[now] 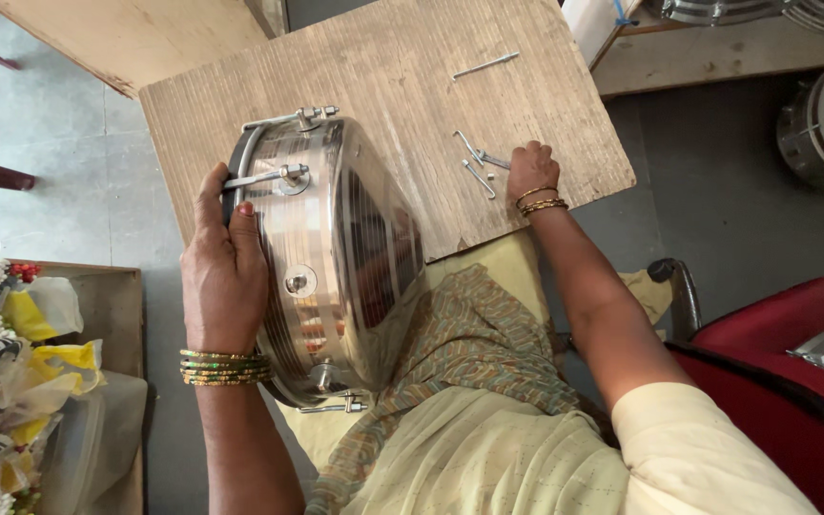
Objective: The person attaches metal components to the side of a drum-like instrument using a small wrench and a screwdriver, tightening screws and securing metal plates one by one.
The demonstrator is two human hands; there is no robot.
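left hand [224, 267] clamps the drum [326, 253] rim; right hand [530, 172], fingers curled, rests on rods [477, 164] lying far-right of the drum.

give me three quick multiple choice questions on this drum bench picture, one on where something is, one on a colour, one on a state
1. Where is the right hand?
A. on the wooden board by the loose metal hooks
B. on the red chair
C. inside the drum

2. What colour is the drum shell?
A. matt black
B. shiny silver
C. blue

3. How is the drum held?
A. flat on the floor
B. hanging from a wall
C. tipped on its edge, the left hand in a grip on its rim

Answers: 1 A, its fingers rest beside the hooks; 2 B, the metal gleams with reflections; 3 C, its side faces up against the board's edge.
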